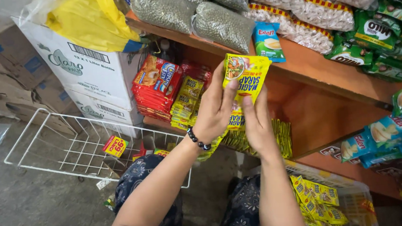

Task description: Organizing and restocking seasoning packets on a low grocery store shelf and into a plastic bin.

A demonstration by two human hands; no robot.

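Yellow sachet strip (245,77) pinched between both hands, held up before the wooden shelf (310,63).

Left hand (215,109) grips the top sachet's left edge from 8 o'clock, fingers upright, a bead bracelet (198,140) at the wrist; right hand (257,123) clasps the strip from 6 o'clock, thumb pressed on its front. Held only at the edges, the hanging sachets could tear apart or slip toward the yellow packets (318,199) at 5 o'clock.

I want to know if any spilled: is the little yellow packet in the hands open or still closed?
Closed, it seems. The yellow packet looks flat and whole between the left hand and right hand, with no torn edge or spill showing.
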